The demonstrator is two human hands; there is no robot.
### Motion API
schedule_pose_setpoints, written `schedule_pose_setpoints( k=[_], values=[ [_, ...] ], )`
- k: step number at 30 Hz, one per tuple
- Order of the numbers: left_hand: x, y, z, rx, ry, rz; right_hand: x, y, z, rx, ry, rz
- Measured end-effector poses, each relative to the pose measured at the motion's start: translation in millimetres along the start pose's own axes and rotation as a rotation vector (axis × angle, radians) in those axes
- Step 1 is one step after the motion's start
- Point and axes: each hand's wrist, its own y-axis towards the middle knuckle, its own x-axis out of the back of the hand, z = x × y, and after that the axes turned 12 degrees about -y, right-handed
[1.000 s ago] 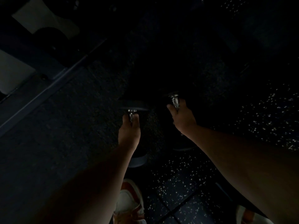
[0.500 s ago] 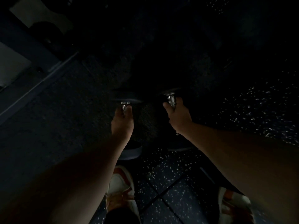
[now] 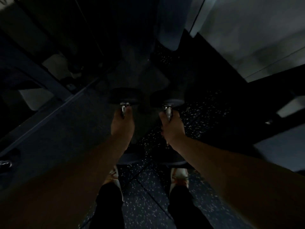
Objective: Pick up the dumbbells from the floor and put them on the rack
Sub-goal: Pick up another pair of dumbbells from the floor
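Note:
The scene is very dark. My left hand point(image 3: 122, 125) is closed around the chrome handle of the left dumbbell point(image 3: 125, 96), whose black far head shows above my fingers. My right hand point(image 3: 172, 128) grips the handle of the right dumbbell point(image 3: 167, 97) the same way. Both dumbbells point away from me, side by side, held above the speckled floor. Their near heads sit partly hidden under my wrists. The rack cannot be made out for certain in the dark.
My two shoes point(image 3: 179, 176) stand on the speckled rubber floor point(image 3: 148, 204). A dark metal frame beam point(image 3: 49, 111) runs diagonally at left. A pale padded surface point(image 3: 255, 35) fills the upper right, and a dark beam point(image 3: 247, 123) crosses at right.
Both hands have risen with the dumbbells. The view has tilted forward, bringing the pale surface at upper right and more of the left frame into sight, and both feet now stand together.

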Motion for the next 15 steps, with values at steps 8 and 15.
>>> schedule_pose_setpoints(
  k=[8,15],
  values=[
    [1.1,-182.8,-170.9,-0.143,-0.032,0.124,193.7,-164.6,90.9,0.095,0.204,-0.111],
    [-7.6,-305.7,-263.7,-0.259,-0.064,0.304,303.1,-274.4,122.8,0.150,0.283,-0.279]
  ],
)
